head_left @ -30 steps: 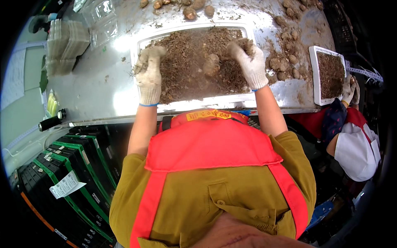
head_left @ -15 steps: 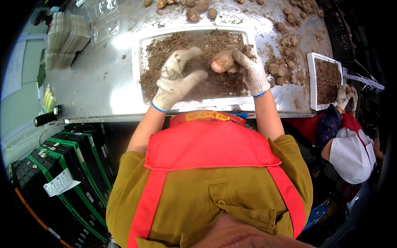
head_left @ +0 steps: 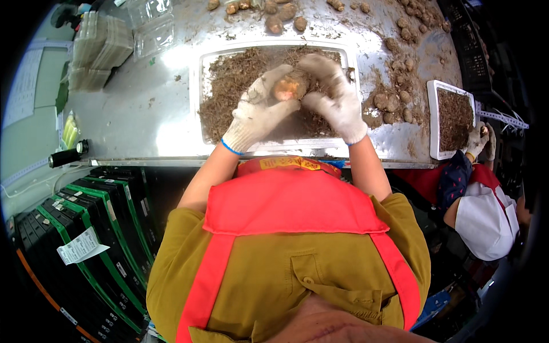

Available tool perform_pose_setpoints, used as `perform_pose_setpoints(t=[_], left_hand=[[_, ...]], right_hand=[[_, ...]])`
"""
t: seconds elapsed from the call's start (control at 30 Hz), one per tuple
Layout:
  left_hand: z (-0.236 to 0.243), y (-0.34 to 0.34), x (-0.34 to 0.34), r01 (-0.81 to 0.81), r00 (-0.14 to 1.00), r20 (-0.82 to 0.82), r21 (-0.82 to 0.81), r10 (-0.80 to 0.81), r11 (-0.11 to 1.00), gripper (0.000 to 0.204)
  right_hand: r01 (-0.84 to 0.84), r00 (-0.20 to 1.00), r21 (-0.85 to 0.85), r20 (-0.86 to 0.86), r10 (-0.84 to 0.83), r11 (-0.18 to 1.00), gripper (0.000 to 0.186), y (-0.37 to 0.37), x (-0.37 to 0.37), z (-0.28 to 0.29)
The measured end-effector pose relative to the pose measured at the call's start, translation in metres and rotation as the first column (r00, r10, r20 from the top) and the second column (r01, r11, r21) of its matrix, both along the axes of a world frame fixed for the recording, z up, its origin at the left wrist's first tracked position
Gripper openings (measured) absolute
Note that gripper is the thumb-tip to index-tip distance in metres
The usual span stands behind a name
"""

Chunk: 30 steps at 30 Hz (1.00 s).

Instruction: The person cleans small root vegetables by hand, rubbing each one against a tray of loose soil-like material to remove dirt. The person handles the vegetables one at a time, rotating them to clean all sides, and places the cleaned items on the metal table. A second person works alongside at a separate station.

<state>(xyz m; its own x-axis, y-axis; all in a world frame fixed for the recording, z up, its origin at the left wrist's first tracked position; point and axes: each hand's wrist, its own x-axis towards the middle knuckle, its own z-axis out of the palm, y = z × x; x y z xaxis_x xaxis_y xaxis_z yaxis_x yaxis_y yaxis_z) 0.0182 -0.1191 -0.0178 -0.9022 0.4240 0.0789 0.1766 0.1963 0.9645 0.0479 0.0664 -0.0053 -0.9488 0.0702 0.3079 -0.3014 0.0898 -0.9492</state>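
Note:
A roundish brown root vegetable that looks like a taro (head_left: 289,87), with a pinkish-orange end, is held over a shallow white tray (head_left: 197,97). My left hand (head_left: 260,100), in a whitish knit glove, is closed on it, fingers on the far side and thumb on the near side. Close by its right end is my right hand (head_left: 338,97), gloved the same way, curved with thumb and fingers apart; I cannot tell whether it touches the taro. Brown fibrous scraps (head_left: 226,108) lie in the tray beneath both hands.
Several taros (head_left: 274,24) lie at the table's far side, and more are heaped with dirt (head_left: 394,103) to the right. Clear plastic boxes (head_left: 100,48) are stacked at left. A co-worker's gloved hands (head_left: 480,140) are near a smaller white tray (head_left: 434,123). Black-and-green crates (head_left: 86,228) stand below left.
The taro has gone from my right hand to the left, moving slightly left. My left hand has closed around it; my right hand has loosened and turned beside it.

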Motion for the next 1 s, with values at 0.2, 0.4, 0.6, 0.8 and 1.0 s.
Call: perform_pose_setpoints(t=[0.2, 0.4, 0.6, 0.8, 1.0], left_hand=[[0.026, -0.003, 0.003, 0.051, 0.998, 0.047, -0.231, -0.041, 0.972, 0.067], [0.020, -0.007, -0.003, 0.027, 0.996, -0.085, -0.153, -0.040, 0.988, 0.070], [0.019, -0.002, 0.002, 0.013, 0.995, -0.096, 0.021, -0.011, 1.000, 0.088], [0.025, -0.005, -0.003, 0.066, 0.994, -0.094, 0.027, -0.063, 0.997, 0.089], [0.020, -0.001, -0.004, 0.029, 0.993, 0.108, 0.216, -0.053, 0.976, 0.090]], right_hand=[[0.300, 0.943, 0.243, 0.071, -0.325, 0.922, 0.019, 0.012, -0.022, -0.043], [0.021, 0.956, -0.210, 0.290, 0.042, 0.977, 0.026, 0.006, -0.003, -0.005], [0.074, 0.971, -0.231, 0.239, -0.018, 0.970, 0.023, -0.016, -0.002, -0.002], [0.093, 0.976, 0.002, 0.196, -0.092, 0.996, 0.029, 0.017, -0.018, -0.004], [0.121, 0.981, 0.142, -0.166, -0.096, 0.982, 0.029, -0.008, -0.014, -0.015]])
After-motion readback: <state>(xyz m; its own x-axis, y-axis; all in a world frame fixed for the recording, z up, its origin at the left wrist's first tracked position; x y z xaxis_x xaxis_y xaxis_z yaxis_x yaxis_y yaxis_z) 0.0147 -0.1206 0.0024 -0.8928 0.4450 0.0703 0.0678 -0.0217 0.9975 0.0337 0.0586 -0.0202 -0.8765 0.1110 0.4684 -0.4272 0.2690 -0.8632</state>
